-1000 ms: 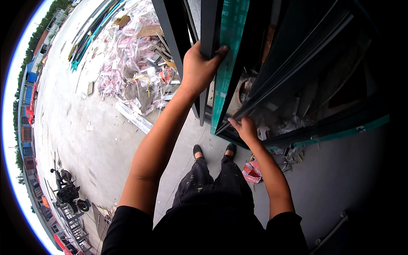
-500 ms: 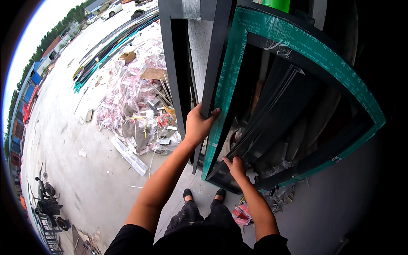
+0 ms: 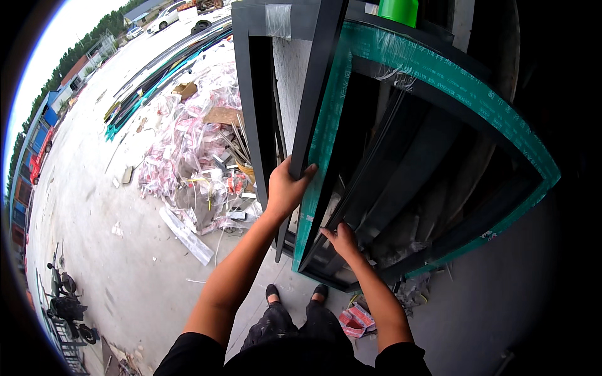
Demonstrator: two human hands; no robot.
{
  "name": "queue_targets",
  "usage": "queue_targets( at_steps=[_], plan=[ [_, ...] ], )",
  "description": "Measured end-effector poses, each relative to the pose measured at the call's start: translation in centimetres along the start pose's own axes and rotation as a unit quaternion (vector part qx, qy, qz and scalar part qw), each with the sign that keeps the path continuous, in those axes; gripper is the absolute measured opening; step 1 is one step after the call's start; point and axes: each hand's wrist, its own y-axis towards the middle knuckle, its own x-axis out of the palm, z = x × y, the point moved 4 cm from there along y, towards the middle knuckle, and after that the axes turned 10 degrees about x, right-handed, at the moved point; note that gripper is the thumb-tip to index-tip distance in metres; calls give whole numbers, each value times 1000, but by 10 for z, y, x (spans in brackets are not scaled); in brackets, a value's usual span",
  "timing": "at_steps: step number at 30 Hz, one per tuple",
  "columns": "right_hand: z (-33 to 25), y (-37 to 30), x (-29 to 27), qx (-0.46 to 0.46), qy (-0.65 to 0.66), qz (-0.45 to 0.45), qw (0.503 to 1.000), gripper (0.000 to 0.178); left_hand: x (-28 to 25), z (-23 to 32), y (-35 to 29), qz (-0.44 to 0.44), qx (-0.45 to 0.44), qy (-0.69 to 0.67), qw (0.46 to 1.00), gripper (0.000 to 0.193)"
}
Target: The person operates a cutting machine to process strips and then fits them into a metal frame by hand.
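Note:
My left hand [image 3: 288,193] is closed round a long dark grey frame bar [image 3: 318,78], its thumb over the edge beside the green-covered frame. That frame [image 3: 324,138] is a big dark window frame faced with green film, standing upright with a curved-looking top. Lower down, my right hand [image 3: 342,242] is closed on a long dark profile [image 3: 371,164] that leans inside the frame opening; its fingertips are partly hidden behind the profile. Clear film [image 3: 396,76] is wrapped round the frame's top. Behind the bar stands another dark frame [image 3: 246,88] with a film-wrapped corner.
Crumpled plastic film and scrap [image 3: 182,150] lie in a heap on the left. Long profiles [image 3: 160,75] are stacked beyond it. A white offcut [image 3: 186,235] lies nearer, with red-and-white packets [image 3: 356,319] by my feet. A green container [image 3: 399,11] sits behind the frame top.
The top of the dark profile in my right hand has swung left, closer to the frame's upright. My left hand keeps its grip on the bar. The whole view has shifted slightly.

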Motion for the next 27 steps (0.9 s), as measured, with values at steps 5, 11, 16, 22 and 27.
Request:
queue_targets(
  at_steps=[5,11,16,22,27],
  plan=[
    [-114,49,-107,-89,378,40,921,32,-3,-11,-1,-14,-47,-4,999,30],
    [-121,24,-136,-106,404,67,906,41,-3,-3,0,-5,-47,-15,999,30],
    [-136,13,-121,-104,394,49,912,40,-4,-3,0,-10,-69,-1,998,30],
    [-153,36,-92,-73,341,74,934,38,-5,6,1,-20,-73,-2,997,31],
    [-165,37,-87,-81,321,119,936,37,-6,-2,0,-30,-101,6,994,33]
  ],
)
